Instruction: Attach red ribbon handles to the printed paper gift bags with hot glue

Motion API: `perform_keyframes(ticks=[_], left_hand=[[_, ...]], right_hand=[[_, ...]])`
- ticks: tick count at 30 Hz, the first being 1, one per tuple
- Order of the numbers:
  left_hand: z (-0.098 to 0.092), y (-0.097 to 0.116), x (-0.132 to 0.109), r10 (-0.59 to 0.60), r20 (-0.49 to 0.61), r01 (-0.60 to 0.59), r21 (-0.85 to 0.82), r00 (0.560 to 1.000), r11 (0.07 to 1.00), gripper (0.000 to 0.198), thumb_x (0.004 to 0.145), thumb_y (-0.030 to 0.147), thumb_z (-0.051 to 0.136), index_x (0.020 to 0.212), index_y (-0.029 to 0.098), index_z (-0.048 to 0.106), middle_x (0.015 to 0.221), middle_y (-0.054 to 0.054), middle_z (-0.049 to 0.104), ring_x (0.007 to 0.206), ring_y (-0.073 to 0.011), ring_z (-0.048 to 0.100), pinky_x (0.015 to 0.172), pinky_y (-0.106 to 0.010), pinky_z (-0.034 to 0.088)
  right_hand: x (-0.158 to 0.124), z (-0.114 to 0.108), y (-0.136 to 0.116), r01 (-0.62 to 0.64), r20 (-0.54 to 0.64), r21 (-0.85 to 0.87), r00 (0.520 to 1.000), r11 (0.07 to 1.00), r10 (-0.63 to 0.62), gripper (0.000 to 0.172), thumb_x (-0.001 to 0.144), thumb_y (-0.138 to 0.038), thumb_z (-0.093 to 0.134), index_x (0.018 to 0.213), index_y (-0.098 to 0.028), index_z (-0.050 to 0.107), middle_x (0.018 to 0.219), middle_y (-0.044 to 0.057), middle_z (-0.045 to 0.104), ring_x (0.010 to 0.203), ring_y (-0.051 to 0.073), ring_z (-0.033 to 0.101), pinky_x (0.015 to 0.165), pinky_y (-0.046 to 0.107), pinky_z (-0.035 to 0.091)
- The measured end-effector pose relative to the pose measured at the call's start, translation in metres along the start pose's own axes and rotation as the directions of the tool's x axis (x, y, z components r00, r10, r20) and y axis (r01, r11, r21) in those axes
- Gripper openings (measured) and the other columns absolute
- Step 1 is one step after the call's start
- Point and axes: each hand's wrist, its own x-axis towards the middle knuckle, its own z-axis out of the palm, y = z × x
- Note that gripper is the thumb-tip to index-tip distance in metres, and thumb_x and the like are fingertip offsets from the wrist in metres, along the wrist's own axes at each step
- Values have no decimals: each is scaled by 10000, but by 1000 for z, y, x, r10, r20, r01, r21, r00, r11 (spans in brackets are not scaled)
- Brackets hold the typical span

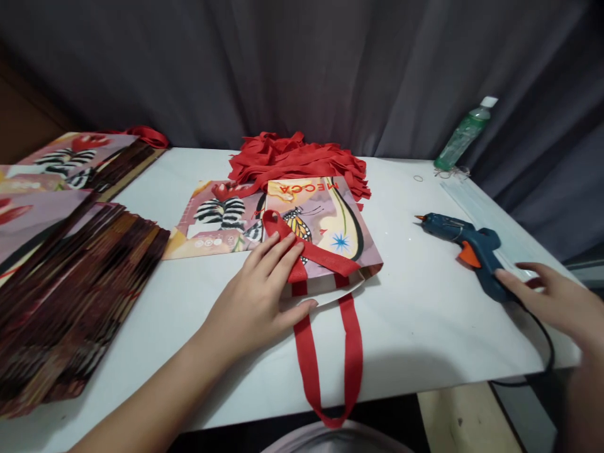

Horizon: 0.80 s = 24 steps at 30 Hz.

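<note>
My left hand (264, 283) lies flat, fingers stretched out, on the open end of a printed paper bag (330, 220) with a butterfly and red lettering. Beneath its fingertips a red ribbon strip (325, 255) is folded across the bag. A red ribbon handle (306, 365) loops from the bag's mouth over the table's front edge. On the right, my right hand (552, 299) is at the grip end of a dark blue glue gun (481, 251) with an orange trigger. Its fingers are apart, not wrapped round the grip, and one fingertip seems to touch it.
Stacks of folded bags (108, 283) fill the left side. Another flat bag (212, 242) lies partly under the one at my hand. Behind is a pile of red ribbons (297, 160). A green bottle (465, 138) stands back right; the gun's cord (550, 343) hangs over the front edge.
</note>
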Motion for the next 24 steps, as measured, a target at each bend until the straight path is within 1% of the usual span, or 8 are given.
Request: perform_keyframes(ticks=[1,2,5,10,16,18,21,24], left_hand=[[0,-1,0,2,0,-2,-4,1000,1000,764,844,535,575,1463,153,341,1491,-136,414,1391,-348,334,1089,-532,400],[1,-2,1,1,4,-1,-8,1000,1000,771,843,547,573,1466,156,341,1496,-135,408,1393,-350,331,1091,-532,398],[1,-5,3,-3,38,4,-24,999,1000,781,849,575,552,1476,168,327,1515,-124,381,1409,-341,305,1107,-530,378],[-1,-12,7,-22,134,28,-45,991,999,758,877,560,499,1503,196,276,1549,-107,326,1431,-345,261,1098,-527,380],[-7,-20,14,-6,257,27,-77,966,997,823,863,613,480,1522,192,225,1575,-114,257,1449,-374,198,1082,-536,387],[-9,-21,16,-33,302,62,-87,953,994,870,839,663,483,1520,181,236,1583,-117,228,1453,-385,174,1093,-551,367],[-9,-21,16,-62,315,94,-88,947,992,930,798,724,491,1514,177,258,1583,-119,227,1451,-395,174,1097,-559,359],[-4,-24,13,-54,265,77,-78,963,994,951,782,755,481,1517,198,249,1579,-107,250,1442,-385,213,1100,-543,361]], right_hand=[[11,3,-1,-151,132,-21,979,988,152,316,770,-577,632,731,-264,626,617,116,680,480,202,650,483,316,471],[21,6,-6,-259,142,-68,953,964,266,384,741,-618,633,704,-236,610,655,144,688,523,233,666,518,351,490],[37,16,-28,-334,178,-121,919,935,351,499,710,-686,613,728,-188,619,739,180,699,608,281,673,581,395,503],[39,17,-49,-311,290,-93,900,946,325,584,698,-714,605,794,-139,652,838,181,699,776,313,662,668,385,478],[25,12,-49,-330,216,59,926,942,311,514,698,-649,644,765,-140,659,748,133,686,725,283,648,616,353,453],[10,12,-51,-341,192,210,933,916,303,509,645,-608,721,840,-141,670,759,103,695,723,266,651,605,333,460],[-27,13,-61,-348,225,608,937,714,266,561,555,-495,834,967,-151,670,834,85,716,748,247,659,629,317,493],[-74,16,-78,-455,429,788,889,415,162,558,517,-429,878,940,-158,634,721,69,703,668,239,661,616,345,518]])
